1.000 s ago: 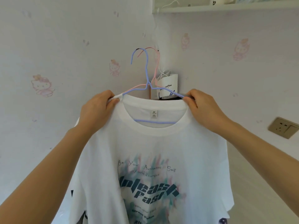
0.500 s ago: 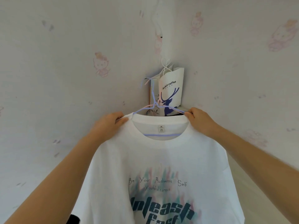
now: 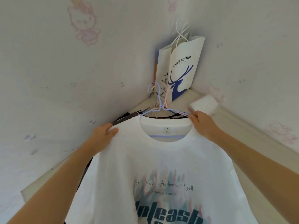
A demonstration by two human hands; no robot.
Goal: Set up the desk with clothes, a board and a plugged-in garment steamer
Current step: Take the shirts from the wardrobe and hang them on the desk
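A white T-shirt [image 3: 161, 159] with a teal and pink print hangs on a blue wire hanger [image 3: 159, 101], spread out in front of me. A pink hanger [image 3: 165, 99] lies against the blue one. My left hand [image 3: 103, 133] grips the shirt's left shoulder. My right hand [image 3: 201, 123] pinches the right shoulder together with the hanger ends. Dark clothing [image 3: 123, 119] shows behind the shirt at the left. The lower shirt runs out of view.
A white paper coffee bag [image 3: 182, 68] with a blue deer stands in the wall corner on a pale ledge [image 3: 252, 131]. A white block [image 3: 203, 105] rests on that ledge near my right hand. Wallpapered walls close in on both sides.
The shirt and both hands have come down from high on the wall to the corner ledge. The view has tilted downward, so the shelf and wall socket are out of sight.
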